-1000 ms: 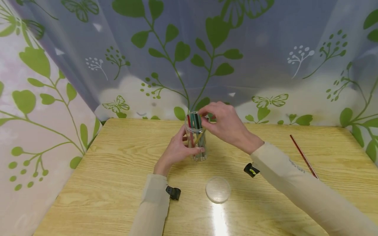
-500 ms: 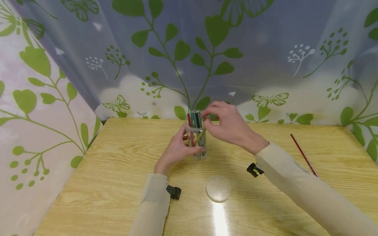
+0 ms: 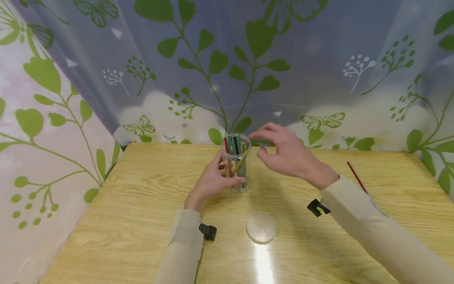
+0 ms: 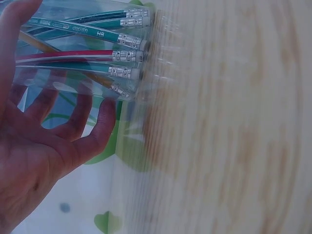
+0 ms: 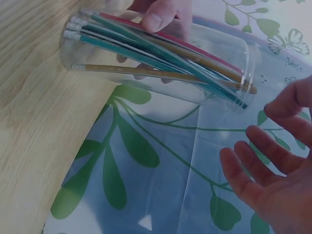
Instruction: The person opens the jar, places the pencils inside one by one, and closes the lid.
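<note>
A clear jar (image 3: 247, 167) stands upright near the table's back edge, in the grip of my left hand (image 3: 213, 177), whose thumb crosses its front. Inside lean several pencils: teal ones (image 5: 126, 53), a red one (image 4: 68, 55) and yellow ones (image 5: 146, 73), with their eraser ends at the bottom. My right hand (image 3: 289, 154) is just right of the jar's open mouth, thumb and fingers apart. The right wrist view shows nothing in those fingers (image 5: 243, 183). Part of the left hand is hidden behind the jar.
A round clear lid (image 3: 261, 227) lies on the wooden table (image 3: 134, 205) in front of the jar. Off to the right lies a dark red pencil (image 3: 358, 179), partly covered by the right sleeve. Behind the table hangs a leaf-patterned curtain (image 3: 312, 79).
My right hand has drawn away rightward from the jar's mouth, and its thumb and fingers have spread. A yellow pencil top now shows at the rim. The left hand has stayed put.
</note>
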`<state>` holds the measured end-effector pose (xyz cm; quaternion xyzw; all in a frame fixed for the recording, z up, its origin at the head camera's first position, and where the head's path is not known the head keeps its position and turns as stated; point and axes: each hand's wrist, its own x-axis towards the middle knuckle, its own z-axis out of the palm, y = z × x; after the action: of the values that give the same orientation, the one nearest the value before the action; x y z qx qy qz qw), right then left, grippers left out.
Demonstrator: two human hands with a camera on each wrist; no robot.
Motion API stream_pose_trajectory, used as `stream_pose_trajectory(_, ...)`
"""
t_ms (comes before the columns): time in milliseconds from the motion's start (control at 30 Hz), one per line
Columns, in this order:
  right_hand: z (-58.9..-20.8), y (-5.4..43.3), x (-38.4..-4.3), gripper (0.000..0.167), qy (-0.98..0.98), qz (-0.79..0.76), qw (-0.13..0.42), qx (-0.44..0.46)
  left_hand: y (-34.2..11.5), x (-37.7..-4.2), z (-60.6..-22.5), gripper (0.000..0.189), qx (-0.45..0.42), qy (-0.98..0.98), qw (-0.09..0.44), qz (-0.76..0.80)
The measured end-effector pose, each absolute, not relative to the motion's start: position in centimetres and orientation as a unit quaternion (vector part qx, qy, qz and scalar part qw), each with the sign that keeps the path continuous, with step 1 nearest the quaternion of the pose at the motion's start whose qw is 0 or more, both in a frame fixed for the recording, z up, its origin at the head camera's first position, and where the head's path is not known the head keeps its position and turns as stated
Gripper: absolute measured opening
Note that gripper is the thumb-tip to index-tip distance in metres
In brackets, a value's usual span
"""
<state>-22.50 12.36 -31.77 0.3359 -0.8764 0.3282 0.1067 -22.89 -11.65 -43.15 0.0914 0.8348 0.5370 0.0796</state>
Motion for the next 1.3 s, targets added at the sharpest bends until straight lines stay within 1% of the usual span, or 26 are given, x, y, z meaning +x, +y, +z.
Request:
stream_pose_trajectory(67, -32.0, 12.3, -22.5, 0.040, -0.880, 0.308, 0.096, 0.348, -11.7, -22.9, -43.2, 0.096, 0.092, 0.834, 0.081, 0.538)
stream_pose_trajectory(267, -32.2, 11.8, -22.5, 0.042, -0.881, 0.280, 0.095, 0.370, -11.8, -22.9, -43.2, 0.092, 0.095, 0.837, 0.079, 0.533)
stream_pose_trajectory(500, -32.1, 11.4, -22.4, 0.040, -0.877, 0.263, 0.099, 0.390, -11.9, -23.0, -43.3, 0.095, 0.102, 0.835, 0.076, 0.535)
stream_pose_trajectory(733, -31.9, 11.1, -21.9, 0.039, -0.875, 0.249, 0.088, 0.406, -11.9, -23.1, -43.5, 0.089, 0.105, 0.840, 0.074, 0.527)
stream_pose_trajectory(900, -32.0, 11.0, -21.8, 0.039, -0.871, 0.249, 0.093, 0.413, -11.9, -23.1, -43.5, 0.092, 0.104, 0.842, 0.076, 0.524)
stream_pose_trajectory(1000, -32.0, 11.0, -21.7, 0.040, -0.871, 0.249, 0.094, 0.414, -11.9, -23.1, -43.6, 0.091, 0.103, 0.843, 0.075, 0.523)
stream_pose_trajectory(1200, -32.0, 11.8, -21.6, 0.042, -0.874, 0.274, 0.087, 0.392, -11.9, -23.0, -43.6, 0.081, 0.100, 0.845, 0.074, 0.520)
stream_pose_trajectory(1300, -32.1, 12.9, -21.6, 0.040, -0.871, 0.292, 0.107, 0.380, -11.9, -23.0, -43.5, 0.080, 0.097, 0.846, 0.072, 0.519)
